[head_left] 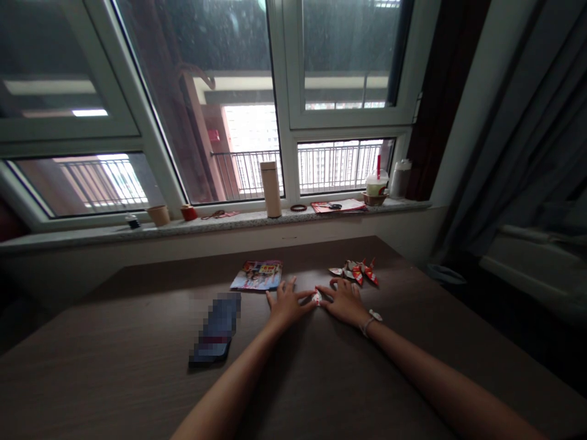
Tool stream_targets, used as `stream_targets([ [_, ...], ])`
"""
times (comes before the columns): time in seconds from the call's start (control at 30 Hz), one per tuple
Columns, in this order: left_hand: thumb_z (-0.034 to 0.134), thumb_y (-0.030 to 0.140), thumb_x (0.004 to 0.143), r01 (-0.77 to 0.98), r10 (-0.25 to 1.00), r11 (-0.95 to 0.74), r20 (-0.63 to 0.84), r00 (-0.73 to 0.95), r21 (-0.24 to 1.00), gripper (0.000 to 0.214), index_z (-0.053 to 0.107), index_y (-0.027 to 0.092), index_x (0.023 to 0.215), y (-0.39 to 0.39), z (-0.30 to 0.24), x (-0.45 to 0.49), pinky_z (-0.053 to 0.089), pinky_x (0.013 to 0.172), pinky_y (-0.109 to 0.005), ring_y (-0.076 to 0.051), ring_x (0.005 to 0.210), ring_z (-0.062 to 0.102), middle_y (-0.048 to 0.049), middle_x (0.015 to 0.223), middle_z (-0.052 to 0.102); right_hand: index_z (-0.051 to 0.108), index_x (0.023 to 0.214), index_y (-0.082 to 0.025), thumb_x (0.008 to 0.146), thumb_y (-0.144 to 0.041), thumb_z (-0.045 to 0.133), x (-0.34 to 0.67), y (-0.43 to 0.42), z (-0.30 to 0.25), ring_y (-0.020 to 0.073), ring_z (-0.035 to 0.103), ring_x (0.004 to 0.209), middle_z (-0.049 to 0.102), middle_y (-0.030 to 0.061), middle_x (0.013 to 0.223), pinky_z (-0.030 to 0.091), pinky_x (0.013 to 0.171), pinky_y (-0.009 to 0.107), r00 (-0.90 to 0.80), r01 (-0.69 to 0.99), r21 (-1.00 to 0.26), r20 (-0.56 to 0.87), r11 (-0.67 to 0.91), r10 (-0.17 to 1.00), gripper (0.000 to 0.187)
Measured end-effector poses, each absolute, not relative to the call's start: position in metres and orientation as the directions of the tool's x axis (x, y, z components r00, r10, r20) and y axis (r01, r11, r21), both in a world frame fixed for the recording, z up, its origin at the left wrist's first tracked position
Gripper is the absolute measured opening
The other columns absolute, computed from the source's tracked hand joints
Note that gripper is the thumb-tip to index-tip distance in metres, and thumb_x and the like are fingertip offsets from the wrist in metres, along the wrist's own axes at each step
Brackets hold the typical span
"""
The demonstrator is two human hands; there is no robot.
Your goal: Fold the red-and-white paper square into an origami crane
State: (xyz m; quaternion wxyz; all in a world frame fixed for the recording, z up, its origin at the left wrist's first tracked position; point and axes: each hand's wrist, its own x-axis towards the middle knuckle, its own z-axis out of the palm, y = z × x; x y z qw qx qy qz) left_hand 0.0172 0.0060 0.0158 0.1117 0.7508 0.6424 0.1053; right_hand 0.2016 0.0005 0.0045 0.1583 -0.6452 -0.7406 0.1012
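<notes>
Both my hands rest on the dark wooden table (137, 379), meeting over a small red-and-white folded paper piece (316, 297). My left hand (285, 304) has its fingers spread flat, thumb touching the paper. My right hand (345, 300) lies flat too, its thumb and forefinger pressing the paper's other side; a light bracelet sits on that wrist. Just beyond my right hand lie several finished folded paper figures (355, 271) in red, white and orange. A colourful stack of printed sheets (257, 275) lies beyond my left hand.
A dark phone (216, 330) lies left of my left arm. The windowsill holds a tall beige flask (271, 189), a brown cup (159, 215), a red tape roll (188, 212), scissors (217, 214), a booklet (338, 206) and a lidded drink with a straw (376, 183). Curtains hang at the right.
</notes>
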Motion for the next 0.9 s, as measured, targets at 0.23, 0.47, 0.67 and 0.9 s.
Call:
stream_targets([
  [0.23,0.053,0.067,0.083,0.924,0.976,-0.213,0.119,0.185,0.317,0.043,0.062,0.051,0.121,0.003,0.009,0.017,0.004,0.11,-0.073,-0.038,0.145,0.023,-0.0008,0.157,0.034,0.057,0.128,-0.041,0.084,-0.052,0.058,0.205,-0.001,-0.001,0.0295,0.035,0.133,0.045,0.0061,0.14,0.022,0.111,0.053,-0.109,0.894,-0.41,0.191,0.18,0.976,0.045],
  [0.47,0.058,0.062,0.082,0.897,0.978,-0.206,0.114,0.175,0.392,0.035,0.07,0.046,0.11,0.005,0.01,0.015,0.007,0.11,-0.073,-0.036,0.144,0.025,-0.0011,0.155,0.038,0.068,0.111,-0.041,0.084,-0.048,0.06,0.209,0.003,-0.007,0.0273,0.037,0.132,0.049,0.0026,0.135,0.02,0.111,0.052,-0.139,0.85,-0.475,0.216,0.228,0.966,0.029],
  [0.67,0.064,0.055,0.08,0.893,0.975,-0.206,0.161,0.153,0.401,0.032,0.071,0.043,0.109,0.005,0.006,0.015,0.009,0.111,-0.071,-0.036,0.142,0.027,-0.0016,0.152,0.042,0.069,0.11,-0.041,0.085,-0.046,0.06,0.21,0.003,-0.008,0.0261,0.038,0.131,0.051,0.0023,0.132,0.018,0.112,0.052,-0.151,0.834,-0.495,0.22,0.244,0.964,0.027],
  [0.9,0.064,0.056,0.08,0.904,0.977,-0.19,0.16,0.137,0.383,0.033,0.07,0.046,0.111,0.003,0.006,0.017,0.01,0.11,-0.072,-0.036,0.142,0.027,0.0003,0.155,0.036,0.069,0.109,-0.041,0.085,-0.046,0.059,0.21,0.003,-0.006,0.0259,0.038,0.13,0.053,0.0025,0.129,0.02,0.111,0.051,-0.158,0.831,-0.497,0.216,0.248,0.964,0.027],
])
